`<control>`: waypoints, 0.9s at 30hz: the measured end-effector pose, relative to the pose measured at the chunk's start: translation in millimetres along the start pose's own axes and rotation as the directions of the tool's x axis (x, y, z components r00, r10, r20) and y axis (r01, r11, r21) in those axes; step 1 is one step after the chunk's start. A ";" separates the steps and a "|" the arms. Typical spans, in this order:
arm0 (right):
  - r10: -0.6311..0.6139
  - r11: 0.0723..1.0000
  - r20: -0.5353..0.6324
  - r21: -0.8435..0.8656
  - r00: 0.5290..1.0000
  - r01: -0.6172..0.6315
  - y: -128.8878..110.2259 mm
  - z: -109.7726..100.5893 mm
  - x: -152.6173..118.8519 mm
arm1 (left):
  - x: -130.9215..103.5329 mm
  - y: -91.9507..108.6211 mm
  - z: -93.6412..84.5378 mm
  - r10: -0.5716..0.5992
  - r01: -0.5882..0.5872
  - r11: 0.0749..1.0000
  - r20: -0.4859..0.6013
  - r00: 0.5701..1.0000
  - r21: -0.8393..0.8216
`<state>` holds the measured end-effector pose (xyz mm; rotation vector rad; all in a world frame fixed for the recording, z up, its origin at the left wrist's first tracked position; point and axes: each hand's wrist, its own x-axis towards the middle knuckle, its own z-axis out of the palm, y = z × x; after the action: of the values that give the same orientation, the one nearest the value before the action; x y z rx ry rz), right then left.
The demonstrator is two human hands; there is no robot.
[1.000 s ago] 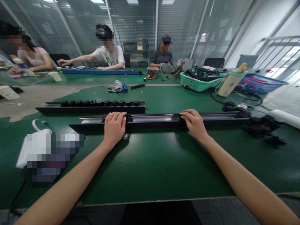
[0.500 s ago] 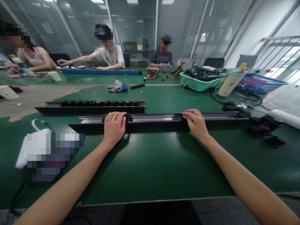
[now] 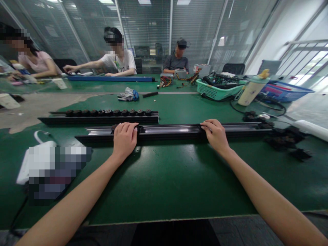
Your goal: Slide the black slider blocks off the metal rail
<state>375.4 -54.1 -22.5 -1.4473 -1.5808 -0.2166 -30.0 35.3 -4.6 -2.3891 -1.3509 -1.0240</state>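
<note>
A long black metal channel [image 3: 169, 130] with a shiny inner face lies across the green table in front of me. My left hand [image 3: 125, 139] is closed over its left part, fingers curled around a small black block [image 3: 138, 129] that is mostly hidden. Further right, my right hand [image 3: 215, 135] pinches another small black block [image 3: 202, 128] in the channel between thumb and fingers. Behind is a second black channel [image 3: 102, 120], carrying a row of several black round-topped blocks [image 3: 124, 112]. Loose black blocks [image 3: 287, 136] are heaped around the near channel's right end.
A white device [image 3: 42, 159] with a cable lies at left. Grey-blue gloves [image 3: 128, 94] and a short black strip [image 3: 150, 94] lie further back. A green basket [image 3: 217, 91], a pale bottle [image 3: 252, 90] and a blue basket [image 3: 289, 91] stand back right. Three people sit across the table.
My right hand has shifted slightly to the right along the channel, with the black block at its fingertips. My left hand stays in place.
</note>
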 end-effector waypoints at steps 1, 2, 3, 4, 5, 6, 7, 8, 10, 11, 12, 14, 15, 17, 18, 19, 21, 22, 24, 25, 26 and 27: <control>0.001 1.000 -0.001 0.000 1.000 -0.001 0.1 -0.2 0.1 | -0.1 -0.1 0.0 0.001 -0.001 1.000 -0.001 1.000 -0.003; 0.001 1.000 -0.002 0.001 1.000 -0.001 0.2 -0.5 0.1 | -0.1 -0.2 0.1 0.002 -0.002 1.000 -0.002 1.000 -0.005; 0.001 1.000 -0.003 0.001 1.000 -0.001 0.3 -0.7 0.2 | -0.2 -0.4 0.1 0.003 -0.003 1.000 -0.002 1.000 -0.006; 0.001 1.000 -0.004 0.001 1.000 -0.001 0.5 -0.9 0.2 | -0.4 -0.6 0.2 0.004 -0.004 1.000 -0.002 1.000 -0.005; 0.001 1.000 -0.004 -0.001 1.000 -0.001 0.7 -1.2 0.2 | -0.5 -0.9 0.3 0.004 -0.004 1.000 -0.001 1.000 -0.003; 0.001 1.000 -0.005 -0.004 1.000 -0.001 1.0 -1.4 0.3 | -0.6 -1.1 0.5 0.004 -0.004 1.000 0.000 1.000 0.001; 0.002 1.000 -0.006 -0.007 1.000 -0.002 1.2 -1.6 0.3 | -0.6 -1.3 0.6 0.004 -0.004 1.000 0.002 1.000 0.006; 0.004 1.000 -0.007 -0.010 1.000 -0.004 1.5 -1.9 0.2 | -0.7 -1.6 0.7 0.004 -0.004 1.000 0.003 1.000 0.010; 0.010 1.000 -0.005 -0.013 1.000 -0.010 1.6 -2.5 0.1 | -0.7 -1.9 0.7 0.002 -0.003 1.000 0.005 1.000 0.017; 0.014 1.000 -0.005 -0.013 1.000 -0.014 1.5 -2.7 0.1 | -0.7 -1.9 0.6 0.001 -0.002 1.000 0.005 1.000 0.018; 0.018 1.000 -0.005 -0.013 1.000 -0.018 1.3 -3.0 0.1 | -0.6 -1.9 0.5 0.001 -0.001 1.000 0.006 1.000 0.018; 0.024 1.000 -0.006 -0.012 1.000 -0.024 0.5 -3.5 0.1 | -0.5 -1.7 -0.1 0.000 0.000 1.000 0.007 1.000 0.016; 0.025 1.000 -0.008 -0.011 1.000 -0.025 0.1 -3.7 0.1 | -0.4 -1.4 -0.5 0.000 0.000 1.000 0.008 1.000 0.014; 0.027 1.000 -0.007 -0.009 1.000 -0.027 -0.9 -4.0 0.2 | -0.2 -0.8 -1.3 -0.001 0.001 1.000 0.011 1.000 0.010; 0.028 1.000 -0.006 -0.008 1.000 -0.029 -1.2 -4.1 0.3 | -0.1 -0.4 -1.7 -0.002 0.002 1.000 0.012 1.000 0.008; 0.031 0.999 -0.005 -0.007 1.000 -0.031 -1.4 -4.3 0.4 | 0.0 0.0 -2.1 -0.003 0.003 1.000 0.012 1.000 0.004; 0.038 0.999 -0.005 -0.007 0.999 -0.038 -1.5 -4.7 0.5 | 0.1 0.4 -2.7 -0.003 0.003 1.000 0.009 1.000 -0.003; 0.040 0.999 -0.007 -0.008 0.999 -0.041 -1.4 -4.9 0.6 | 0.1 0.5 -2.8 -0.003 0.003 1.000 0.008 1.000 -0.005; 0.042 0.999 -0.014 -0.011 0.999 -0.042 -0.9 -5.3 0.7 | 0.0 0.2 -3.0 -0.002 0.002 1.000 0.008 1.000 -0.003; 0.041 0.999 -0.017 -0.013 0.999 -0.041 -0.6 -5.5 0.7 | -0.1 0.0 -2.9 -0.001 0.001 1.000 0.011 1.000 0.001; 0.040 0.999 -0.019 -0.015 0.999 -0.040 -0.3 -5.6 0.7 | -0.1 -0.3 -2.9 -0.001 0.001 1.000 0.015 1.000 0.005; 0.039 0.999 -0.020 -0.018 0.999 -0.039 0.0 -5.7 0.8 | -0.2 -0.7 -2.8 -0.001 0.001 1.000 0.018 1.000 0.010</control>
<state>378.3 -57.4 -18.9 -1.4841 -1.5369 -0.2222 -31.9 34.1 -2.8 -2.3968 -1.3603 -0.9959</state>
